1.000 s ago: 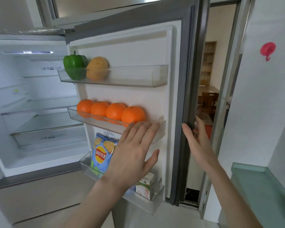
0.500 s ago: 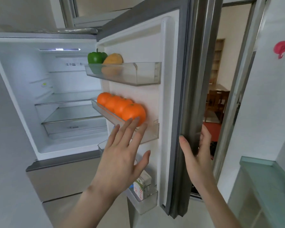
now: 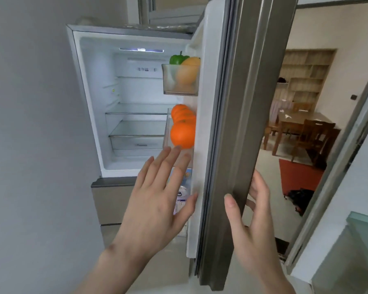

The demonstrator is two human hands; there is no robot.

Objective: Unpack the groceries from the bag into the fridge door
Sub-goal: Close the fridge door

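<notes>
The left hand is raised flat, fingers straight and spread, holding nothing, just before the door's middle shelf with its oranges; a green pepper sits in the top shelf. The right hand grasps the fridge door's outer edge, thumb in front, fingers behind.

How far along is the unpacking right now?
Looks nearly done: the green pepper and a yellow fruit sit in the top door bin, oranges in the middle bin, packages lower down. In hand: the right hand holds the door edge; the left hand is open and holds nothing. Left: apparently shutting the door. No bag is visible.
</notes>
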